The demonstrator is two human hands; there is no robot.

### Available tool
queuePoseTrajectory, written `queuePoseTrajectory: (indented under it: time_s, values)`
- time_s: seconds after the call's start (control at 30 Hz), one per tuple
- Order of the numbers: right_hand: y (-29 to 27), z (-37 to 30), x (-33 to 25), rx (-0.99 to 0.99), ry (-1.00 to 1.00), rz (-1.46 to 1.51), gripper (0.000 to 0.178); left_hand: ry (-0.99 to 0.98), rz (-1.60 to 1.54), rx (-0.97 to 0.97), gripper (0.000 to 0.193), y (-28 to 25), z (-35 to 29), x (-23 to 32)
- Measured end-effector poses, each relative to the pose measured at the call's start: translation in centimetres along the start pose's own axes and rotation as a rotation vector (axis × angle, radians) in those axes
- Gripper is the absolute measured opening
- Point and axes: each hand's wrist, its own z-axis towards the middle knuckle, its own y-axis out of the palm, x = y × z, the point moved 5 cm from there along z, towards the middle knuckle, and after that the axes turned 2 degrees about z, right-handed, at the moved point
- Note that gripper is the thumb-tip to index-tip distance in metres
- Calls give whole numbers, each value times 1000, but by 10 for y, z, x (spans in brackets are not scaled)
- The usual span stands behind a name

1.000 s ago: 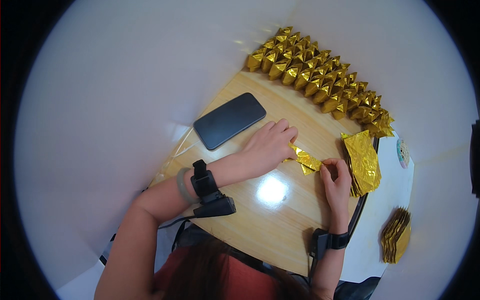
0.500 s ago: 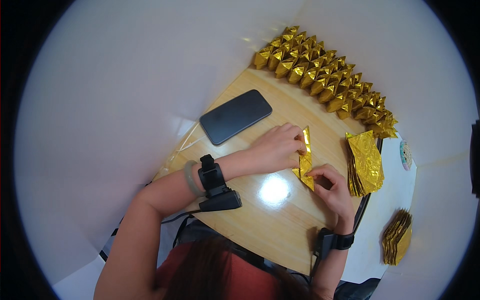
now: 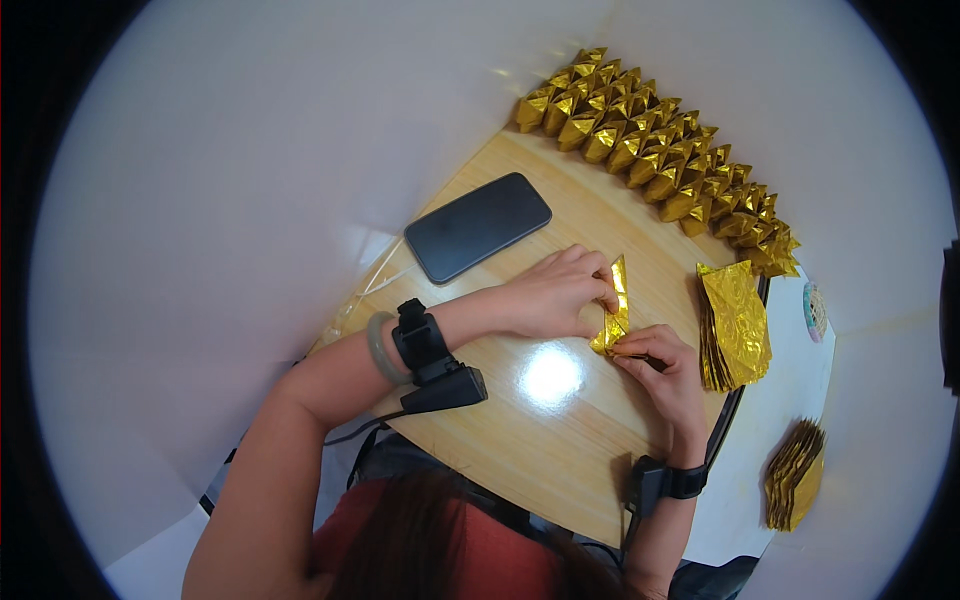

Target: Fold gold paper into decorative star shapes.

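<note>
A narrow folded strip of gold foil paper (image 3: 617, 300) stands out between my two hands over the wooden table. My left hand (image 3: 562, 292) grips its left side with bent fingers. At the strip's near end, my right hand (image 3: 665, 368) pinches the foil between thumb and fingers. The far tip of the strip is pointed and free. Fingers cover part of the near end, so its exact fold is hidden. Right of my hands lies a stack of flat gold foil sheets (image 3: 737, 325).
Rows of folded gold foil pieces (image 3: 650, 140) line the table's far edge. A black phone (image 3: 478, 228) lies at the left on the wooden table (image 3: 480, 400). Farther right are a second foil stack (image 3: 795, 478) and a small round patterned object (image 3: 815, 311). Pale walls enclose the table.
The pointed near end of the foil strip has been folded up, so the strip looks shorter. My right hand has moved slightly up with it. My left hand keeps its grip.
</note>
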Motion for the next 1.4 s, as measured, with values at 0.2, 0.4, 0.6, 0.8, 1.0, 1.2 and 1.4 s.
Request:
queuePoseTrajectory:
  time_s: [0.2, 0.4, 0.6, 0.8, 1.0, 1.2, 1.4]
  values:
    - [6, 2, 8, 108, 173, -23, 16, -25, 31, 39, 34, 3, 0, 0]
    - [11, 3, 16, 236, 160, -34, 25, -6, 51, 59, 30, 3, 0, 1]
    - [13, 4, 17, 273, 157, -37, 44, 94, 140, 140, 24, 1, 6, 0]
    - [12, 3, 17, 294, 122, -86, 48, 52, 341, 120, 22, -2, 14, 8]
    - [7, 7, 10, 289, -20, -186, 32, -95, 234, 131, 15, -10, 14, 4]
    - [15, 6, -2, 271, -104, -293, 25, -147, 42, 129, 10, -3, 14, -3]
    - [14, 6, -1, 268, -140, -395, 24, -151, 38, 92, 9, -8, 3, -4]
